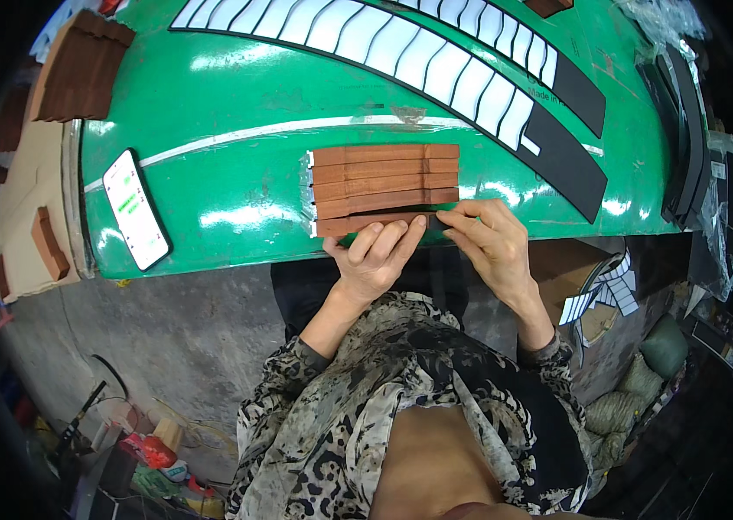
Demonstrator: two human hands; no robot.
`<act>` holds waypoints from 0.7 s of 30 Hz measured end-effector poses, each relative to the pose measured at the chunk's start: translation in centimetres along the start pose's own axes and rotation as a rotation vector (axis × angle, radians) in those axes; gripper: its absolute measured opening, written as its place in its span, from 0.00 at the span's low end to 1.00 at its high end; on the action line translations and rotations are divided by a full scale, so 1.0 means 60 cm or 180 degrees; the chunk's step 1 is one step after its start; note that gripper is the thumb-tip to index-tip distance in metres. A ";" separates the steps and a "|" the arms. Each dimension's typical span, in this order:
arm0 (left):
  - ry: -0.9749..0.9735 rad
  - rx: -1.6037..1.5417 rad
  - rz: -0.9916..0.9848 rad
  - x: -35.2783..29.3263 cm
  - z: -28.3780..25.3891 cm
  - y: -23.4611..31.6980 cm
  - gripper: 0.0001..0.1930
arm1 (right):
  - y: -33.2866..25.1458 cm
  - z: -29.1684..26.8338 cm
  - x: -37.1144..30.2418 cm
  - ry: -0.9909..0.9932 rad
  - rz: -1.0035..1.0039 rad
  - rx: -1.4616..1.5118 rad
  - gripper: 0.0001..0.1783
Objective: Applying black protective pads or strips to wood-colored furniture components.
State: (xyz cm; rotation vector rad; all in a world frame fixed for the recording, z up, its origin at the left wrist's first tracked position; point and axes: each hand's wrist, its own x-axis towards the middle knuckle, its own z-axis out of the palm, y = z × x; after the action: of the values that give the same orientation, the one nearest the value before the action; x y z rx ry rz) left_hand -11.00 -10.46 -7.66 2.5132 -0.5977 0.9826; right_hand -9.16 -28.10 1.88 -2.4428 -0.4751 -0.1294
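Note:
A row of brown wood-coloured strips (384, 171) lies side by side on the green table, close to its front edge. The nearest strip (345, 227) is tilted away from the others, leaving a narrow dark gap. My left hand (371, 264) grips that strip from the front, its fingers curled along the near side. At the strip's right end my right hand (495, 241) is closed in a pinch, thumb and index finger together. Something small and dark shows by its fingertips, too small to name. Whitish bits stick out at the strips' left ends.
Long curved black bands (557, 152) with rows of white patches lie across the table's far side. A lit phone (136, 211) rests at the left. More brown strips (80, 65) are stacked on cardboard (45, 173). Below the table's right edge hang white-and-black striped pieces (613, 290).

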 end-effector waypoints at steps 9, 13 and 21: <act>-0.0072 0.0015 0.0029 -0.003 -0.002 -0.001 0.14 | 0.003 0.001 -0.001 -0.0001 0.0002 0.0112 0.18; -0.0022 0.0056 0.0019 -0.003 0.001 0.000 0.14 | 0.001 0.001 0.000 0.0007 -0.0013 0.0073 0.18; 0.0006 0.0056 0.0030 -0.004 0.003 -0.002 0.15 | 0.002 0.003 0.001 0.0038 -0.0014 0.0082 0.18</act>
State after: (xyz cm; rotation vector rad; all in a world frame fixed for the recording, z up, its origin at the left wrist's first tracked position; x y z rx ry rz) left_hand -10.99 -10.40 -7.95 2.5266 -0.6035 0.9978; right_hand -9.06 -28.08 1.70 -2.4147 -0.4740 -0.1387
